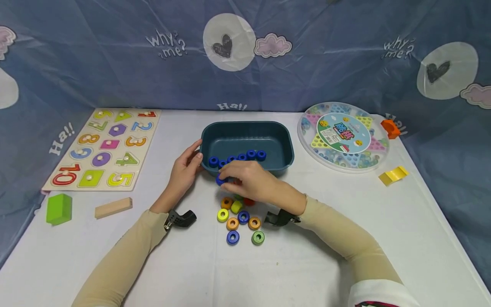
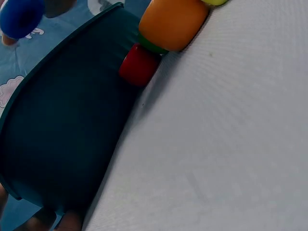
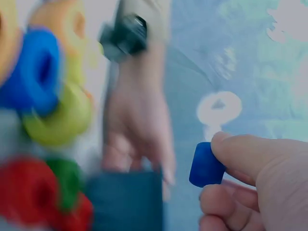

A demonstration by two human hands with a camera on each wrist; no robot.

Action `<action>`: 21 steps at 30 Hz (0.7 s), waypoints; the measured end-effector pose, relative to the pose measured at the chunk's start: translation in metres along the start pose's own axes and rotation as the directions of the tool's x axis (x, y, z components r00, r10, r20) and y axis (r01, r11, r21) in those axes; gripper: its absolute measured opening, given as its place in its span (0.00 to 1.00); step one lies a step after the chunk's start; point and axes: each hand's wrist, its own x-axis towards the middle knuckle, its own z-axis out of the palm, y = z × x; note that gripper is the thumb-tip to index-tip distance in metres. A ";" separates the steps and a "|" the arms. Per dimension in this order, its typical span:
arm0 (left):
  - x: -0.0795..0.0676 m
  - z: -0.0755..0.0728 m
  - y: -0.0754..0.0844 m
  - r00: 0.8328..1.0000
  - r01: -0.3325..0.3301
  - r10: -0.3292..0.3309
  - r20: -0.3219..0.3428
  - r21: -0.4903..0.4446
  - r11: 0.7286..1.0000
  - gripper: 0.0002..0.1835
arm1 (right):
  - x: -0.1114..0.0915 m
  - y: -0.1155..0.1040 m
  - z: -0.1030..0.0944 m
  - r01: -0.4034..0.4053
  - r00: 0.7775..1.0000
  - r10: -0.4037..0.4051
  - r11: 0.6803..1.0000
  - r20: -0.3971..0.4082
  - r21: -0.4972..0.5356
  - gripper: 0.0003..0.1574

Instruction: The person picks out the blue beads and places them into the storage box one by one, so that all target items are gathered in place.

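My right hand (image 1: pixel 251 179) pinches a blue ring bead (image 3: pixel 207 164) between thumb and fingers, just over the near rim of a dark teal plastic basin (image 1: pixel 247 128). At the basin's left end my left hand (image 1: pixel 183 170) grips the wall, thumb near the front corner. In the left wrist view its fingertips (image 2: pixel 70 222) show at the basin's lower edge. A line of several blue beads (image 1: pixel 251 154) lies inside along the near side. Loose orange (image 1: pixel 232 224), yellow (image 1: pixel 223 215), blue (image 1: pixel 232 237), green (image 1: pixel 258 238) and red (image 2: pixel 139 66) beads lie in front, some partly behind my right hand.
On the left are a number puzzle board (image 1: pixel 101 159), a green block (image 1: pixel 59 209) and a wooden stick block (image 1: pixel 113 208). A round marble game box (image 1: pixel 344 137), an orange piece (image 1: pixel 391 128) and a yellow piece (image 1: pixel 393 175) lie right. A patterned curtain (image 1: pixel 326 81) hangs behind.
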 end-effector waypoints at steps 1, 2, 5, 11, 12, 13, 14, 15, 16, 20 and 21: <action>0.000 0.000 0.000 1.000 0.002 -0.002 -0.001 0.010 1.000 0.26 | 0.000 0.003 -0.006 0.000 0.999 0.000 1.000 -0.035 -0.003 0.09; 0.000 0.000 -0.001 1.000 0.004 -0.004 -0.002 0.020 1.000 0.26 | 0.000 0.006 -0.013 -0.007 0.998 0.006 1.000 -0.068 -0.008 0.09; 0.000 0.000 -0.001 1.000 0.009 -0.008 -0.007 0.046 0.999 0.26 | -0.002 0.023 -0.029 -0.071 0.988 0.064 0.996 -0.142 -0.047 0.10; 0.000 0.000 0.000 1.000 0.015 -0.014 -0.013 0.036 0.999 0.25 | -0.010 0.063 -0.045 -0.323 0.938 0.295 0.935 -0.183 -0.148 0.08; 0.000 0.000 0.000 1.000 0.015 -0.015 -0.014 0.035 0.999 0.25 | -0.011 0.068 -0.045 -0.365 0.926 0.337 0.916 -0.171 -0.166 0.09; 0.000 0.000 0.000 1.000 0.018 -0.017 -0.015 0.033 0.999 0.25 | -0.012 0.073 -0.045 -0.399 0.914 0.374 0.898 -0.156 -0.184 0.09; 0.000 0.001 0.000 1.000 0.018 -0.018 -0.016 0.034 0.999 0.25 | -0.013 0.077 -0.044 -0.427 0.903 0.406 0.882 -0.138 -0.200 0.09; 0.000 0.001 0.000 1.000 0.018 -0.018 -0.015 0.036 0.999 0.25 | -0.014 0.080 -0.043 -0.447 0.894 0.431 0.868 -0.120 -0.217 0.09; 0.000 0.001 0.000 1.000 0.020 -0.019 -0.015 0.038 0.999 0.25 | -0.015 0.083 -0.042 -0.461 0.887 0.450 0.857 -0.100 -0.232 0.09; 0.000 0.000 0.002 1.000 0.026 -0.025 -0.006 0.040 0.999 0.25 | -0.016 0.090 -0.039 -0.486 0.868 0.494 0.830 -0.044 -0.275 0.08; 0.000 0.000 0.004 1.000 0.029 -0.029 -0.004 0.038 0.999 0.26 | -0.015 0.091 -0.039 -0.491 0.864 0.502 0.825 -0.037 -0.282 0.08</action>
